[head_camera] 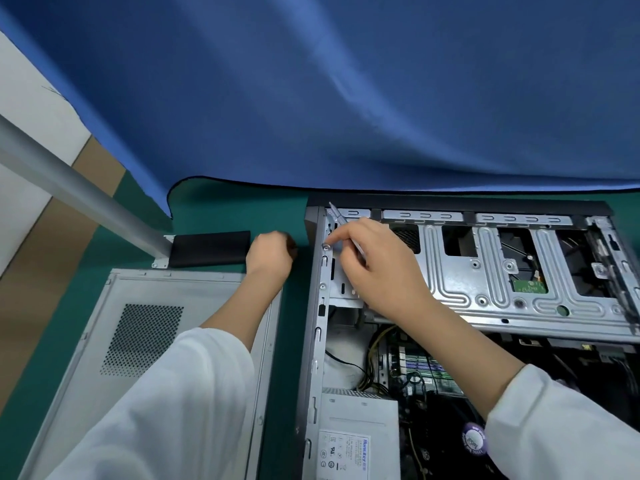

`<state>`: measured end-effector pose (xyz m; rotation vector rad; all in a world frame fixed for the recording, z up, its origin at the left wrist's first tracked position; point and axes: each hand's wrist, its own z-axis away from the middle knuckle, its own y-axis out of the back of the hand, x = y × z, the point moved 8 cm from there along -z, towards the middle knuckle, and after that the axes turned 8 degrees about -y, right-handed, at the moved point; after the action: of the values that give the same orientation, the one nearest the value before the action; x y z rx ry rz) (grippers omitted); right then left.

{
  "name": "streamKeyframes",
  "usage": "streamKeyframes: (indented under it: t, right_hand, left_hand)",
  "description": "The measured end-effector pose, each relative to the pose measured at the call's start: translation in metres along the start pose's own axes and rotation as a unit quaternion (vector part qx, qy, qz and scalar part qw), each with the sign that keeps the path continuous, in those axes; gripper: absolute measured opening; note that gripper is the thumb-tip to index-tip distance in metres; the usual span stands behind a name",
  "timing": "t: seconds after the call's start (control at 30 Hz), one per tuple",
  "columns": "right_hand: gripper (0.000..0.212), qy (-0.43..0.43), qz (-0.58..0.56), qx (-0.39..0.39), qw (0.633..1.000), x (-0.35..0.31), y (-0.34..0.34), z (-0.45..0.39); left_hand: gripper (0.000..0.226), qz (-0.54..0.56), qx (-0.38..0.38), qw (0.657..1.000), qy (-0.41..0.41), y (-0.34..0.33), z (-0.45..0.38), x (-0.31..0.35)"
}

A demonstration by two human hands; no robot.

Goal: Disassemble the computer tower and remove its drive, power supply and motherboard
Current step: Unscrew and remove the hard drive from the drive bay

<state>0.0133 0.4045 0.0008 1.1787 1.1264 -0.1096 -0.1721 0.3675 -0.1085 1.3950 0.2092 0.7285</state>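
My right hand [377, 268] pinches a screwdriver [343, 226], forefinger touching a screw [326, 247] at nine o'clock on the tower [485, 306]; left hand [270, 254], fist curled, rests on the desk [221, 209] further out.

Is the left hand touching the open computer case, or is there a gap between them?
Apart. The head view shows the left hand curled over the green mat, and a strip of mat shows between it and the computer case.
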Motion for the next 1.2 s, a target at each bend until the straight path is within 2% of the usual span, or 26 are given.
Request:
streamKeyframes:
  t: [0.17, 0.33, 0.47, 0.53, 0.6, 0.7, 0.83, 0.97, 1.2]
  right_hand:
    - [0.025, -0.038, -0.123, -0.029, 0.991, 0.010, 0.017, 0.007]
    - [0.019, -0.046, -0.147, -0.020, 0.988, 0.025, 0.059, 0.031]
    - [0.017, -0.056, -0.150, -0.012, 0.987, 0.042, 0.096, 0.048]
    - [0.019, -0.069, -0.178, 0.000, 0.982, 0.055, 0.115, 0.055]
    - [0.018, -0.086, -0.214, 0.031, 0.973, 0.071, 0.136, 0.062]
    - [0.020, -0.121, -0.247, 0.080, 0.958, 0.097, 0.162, 0.073]
    - [0.026, -0.143, -0.287, 0.099, 0.942, 0.124, 0.173, 0.084]
    - [0.025, -0.151, -0.279, 0.084, 0.945, 0.137, 0.167, 0.090]
    - [0.024, -0.117, -0.217, 0.077, 0.966, 0.136, 0.163, 0.091]
  left_hand:
    - [0.019, 0.116, 0.119, 0.986, -0.031, 0.046, 0.035, 0.006]
    - [0.009, 0.218, 0.187, 0.957, -0.048, 0.092, 0.092, 0.024]
    - [0.008, 0.221, 0.227, 0.937, -0.148, 0.117, 0.133, 0.076]
    - [0.007, 0.181, 0.223, 0.934, -0.212, 0.113, 0.144, 0.117]
    - [0.008, 0.170, 0.188, 0.931, -0.262, 0.093, 0.149, 0.158]
    - [0.013, 0.180, 0.104, 0.929, -0.307, 0.051, 0.151, 0.210]
    - [0.028, 0.150, 0.078, 0.917, -0.362, 0.022, 0.151, 0.247]
    - [0.038, 0.117, 0.071, 0.917, -0.375, 0.012, 0.150, 0.253]
    - [0.027, 0.147, 0.106, 0.913, -0.365, 0.014, 0.152, 0.252]
